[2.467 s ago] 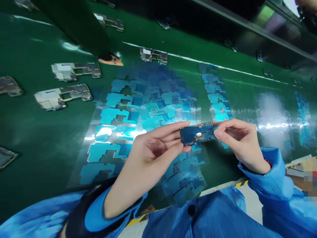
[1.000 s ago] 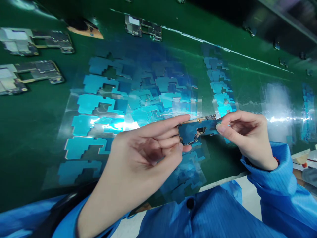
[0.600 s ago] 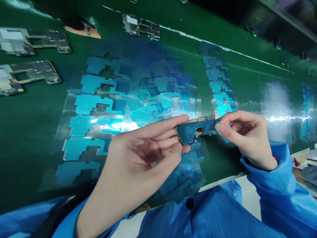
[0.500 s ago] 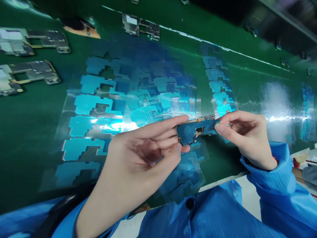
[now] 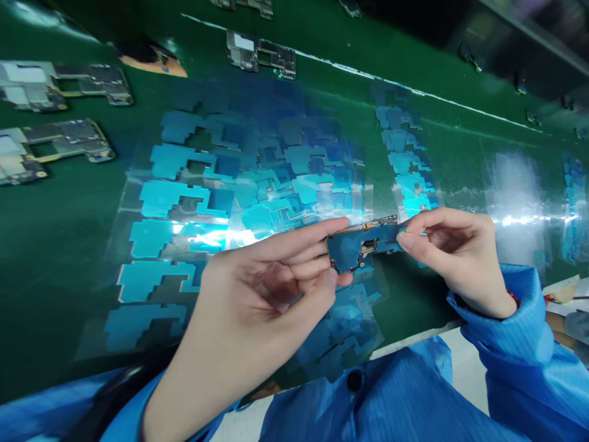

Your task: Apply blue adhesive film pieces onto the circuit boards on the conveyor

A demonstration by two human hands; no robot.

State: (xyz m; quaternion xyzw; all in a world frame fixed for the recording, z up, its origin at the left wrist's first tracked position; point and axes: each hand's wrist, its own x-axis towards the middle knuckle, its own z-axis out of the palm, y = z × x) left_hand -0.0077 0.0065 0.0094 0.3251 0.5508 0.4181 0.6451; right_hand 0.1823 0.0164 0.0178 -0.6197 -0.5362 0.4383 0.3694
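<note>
Between my two hands is a small circuit board (image 5: 363,263), its upper face largely covered by a dark blue film piece (image 5: 345,250). My left hand (image 5: 271,288) grips the board's left end, thumb at the lower corner and fingers along the far edge and beneath. At the right end, my right hand (image 5: 451,242) pinches thumb and forefinger together on the film; whether it also grips the board there is hidden. Sheets with blue die-cut film pieces (image 5: 159,197) lie on the green mat (image 5: 50,258) under and around my hands.
Circuit boards (image 5: 69,144) lie at the left, and another board (image 5: 262,55) sits near a white line at the back. A second strip of blue film pieces (image 5: 409,162) is beyond my right hand. Small dark parts (image 5: 469,58) stand along the far right.
My hands keep almost the same hold on the board and film. The view has shifted slightly, and part of another board now shows at the top edge.
</note>
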